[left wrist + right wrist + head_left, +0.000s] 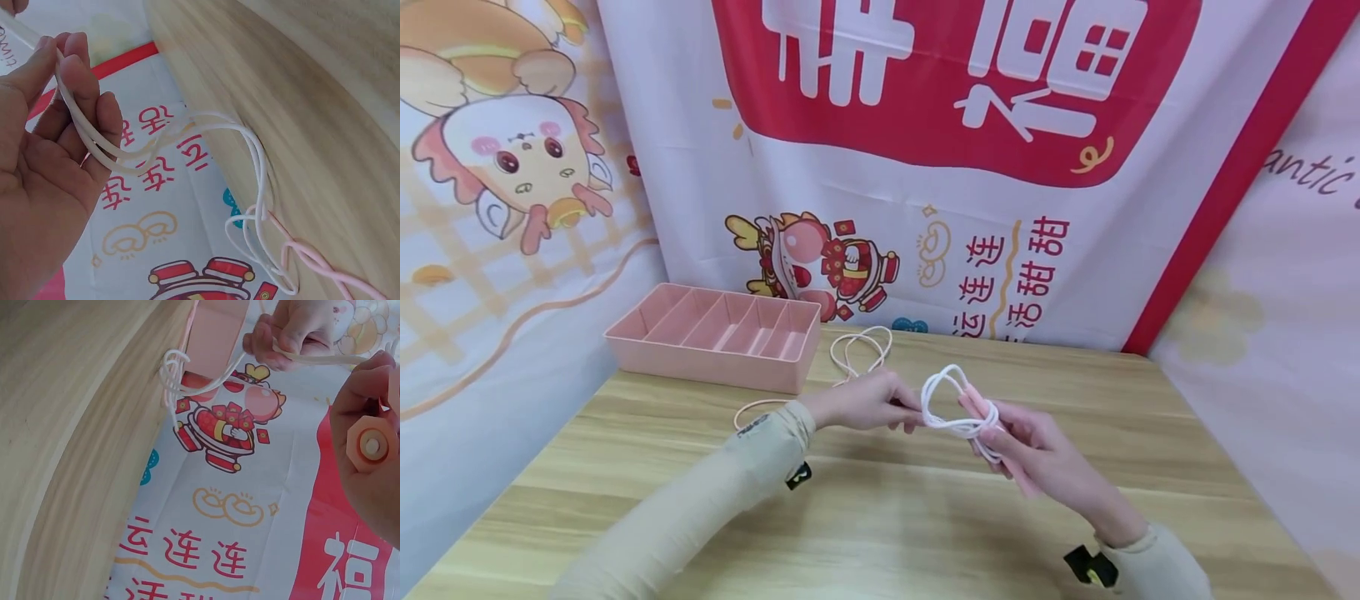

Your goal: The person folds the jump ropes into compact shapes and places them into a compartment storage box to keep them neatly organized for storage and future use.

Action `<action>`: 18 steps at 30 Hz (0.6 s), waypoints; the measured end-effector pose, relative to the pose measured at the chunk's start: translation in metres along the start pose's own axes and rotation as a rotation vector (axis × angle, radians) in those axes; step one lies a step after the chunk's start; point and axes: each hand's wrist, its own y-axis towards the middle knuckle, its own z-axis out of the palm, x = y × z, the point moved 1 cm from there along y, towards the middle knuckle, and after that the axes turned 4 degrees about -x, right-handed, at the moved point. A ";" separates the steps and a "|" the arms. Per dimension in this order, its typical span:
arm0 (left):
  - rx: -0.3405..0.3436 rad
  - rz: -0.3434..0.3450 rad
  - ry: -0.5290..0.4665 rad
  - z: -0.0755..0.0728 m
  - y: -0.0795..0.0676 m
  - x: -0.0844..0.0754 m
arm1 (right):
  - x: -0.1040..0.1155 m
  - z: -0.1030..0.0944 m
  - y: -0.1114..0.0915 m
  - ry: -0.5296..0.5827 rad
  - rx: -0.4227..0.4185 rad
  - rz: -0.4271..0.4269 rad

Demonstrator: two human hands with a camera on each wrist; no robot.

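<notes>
My right hand [1037, 450] grips the pink handles [976, 402] of a jump rope, with white cord [958, 427] looped several times around them. One handle's eight-sided end [359, 450] faces the right wrist camera. To the left, my left hand [872, 402] pinches the cord between thumb and forefinger. From there a doubled length of white cord [258, 156] hangs across the palm side and trails down to the table. Loose rope lies on the wood behind the left hand, white in one part and pink [312, 253] in another.
A pink box [715, 364] with several compartments stands at the back left of the wooden table [880, 517]. Printed cloth [865, 183] hangs behind the table's back edge, and more printed cloth covers both sides.
</notes>
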 end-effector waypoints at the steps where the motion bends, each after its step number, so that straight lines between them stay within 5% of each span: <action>1: 0.006 0.001 0.018 -0.001 0.000 0.001 | -0.001 0.000 0.000 -0.009 0.017 0.001; 9: 0.028 -0.002 0.189 -0.020 0.007 -0.010 | -0.002 0.000 0.007 -0.128 0.139 -0.025; 18: 0.014 -0.025 0.193 -0.037 0.016 -0.023 | -0.008 -0.002 0.014 -0.167 0.177 0.039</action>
